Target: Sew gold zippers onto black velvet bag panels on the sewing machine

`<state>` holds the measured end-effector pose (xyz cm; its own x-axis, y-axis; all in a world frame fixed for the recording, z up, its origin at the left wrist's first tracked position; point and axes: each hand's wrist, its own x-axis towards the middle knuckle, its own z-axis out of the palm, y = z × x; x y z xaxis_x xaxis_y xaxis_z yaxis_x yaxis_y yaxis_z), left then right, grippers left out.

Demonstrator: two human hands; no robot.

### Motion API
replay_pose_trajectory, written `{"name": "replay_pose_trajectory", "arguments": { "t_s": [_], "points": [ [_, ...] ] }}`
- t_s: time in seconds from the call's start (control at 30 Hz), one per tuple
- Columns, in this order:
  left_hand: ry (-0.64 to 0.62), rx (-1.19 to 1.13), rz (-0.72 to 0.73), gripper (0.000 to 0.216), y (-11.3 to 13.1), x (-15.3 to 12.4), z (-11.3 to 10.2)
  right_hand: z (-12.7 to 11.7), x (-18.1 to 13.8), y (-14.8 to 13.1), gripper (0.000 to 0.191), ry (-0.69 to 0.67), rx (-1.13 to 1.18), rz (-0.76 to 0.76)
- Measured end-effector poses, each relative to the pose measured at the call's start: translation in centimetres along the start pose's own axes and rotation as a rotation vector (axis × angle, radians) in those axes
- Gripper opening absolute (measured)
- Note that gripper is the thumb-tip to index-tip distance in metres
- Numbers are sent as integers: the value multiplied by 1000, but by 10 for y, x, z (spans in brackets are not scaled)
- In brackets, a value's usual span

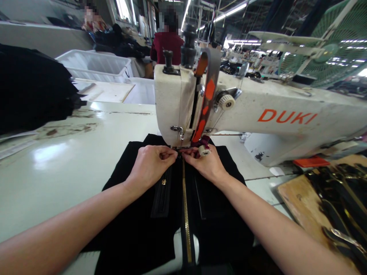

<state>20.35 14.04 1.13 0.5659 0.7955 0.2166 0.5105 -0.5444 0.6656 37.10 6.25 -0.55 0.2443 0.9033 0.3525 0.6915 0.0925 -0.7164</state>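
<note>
A cream sewing machine (258, 114) marked DUKI stands in the middle of the table. Black fabric (137, 225) with a gold zipper (187, 217) down its middle lies under the machine's head. My left hand (150, 166) is closed in a pinch on the fabric's top edge just left of the needle. My right hand (205, 162) pinches the same edge from the right, fingers curled, with a small spool-like ring (204, 150) on one finger. The fingertips of both hands almost meet at the presser foot.
A pile of black cloth (31, 91) sits at far left. White plastic bins (94, 65) stand behind. A wooden board (301, 206) with several black zippered pieces (341, 198) lies at right. A green fan (329, 46) is at top right. Other people work in the background.
</note>
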Motion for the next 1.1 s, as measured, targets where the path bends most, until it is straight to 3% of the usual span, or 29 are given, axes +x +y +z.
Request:
{"name": "replay_pose_trajectory", "arguments": {
  "t_s": [0.83, 1.1],
  "points": [
    [1, 16, 27, 23, -3, 2, 2, 5, 1, -1, 2, -7, 72, 31],
    [24, 93, 215, 29, -2, -11, -9, -5, 5, -3, 13, 61, 216, 134]
  ]
}}
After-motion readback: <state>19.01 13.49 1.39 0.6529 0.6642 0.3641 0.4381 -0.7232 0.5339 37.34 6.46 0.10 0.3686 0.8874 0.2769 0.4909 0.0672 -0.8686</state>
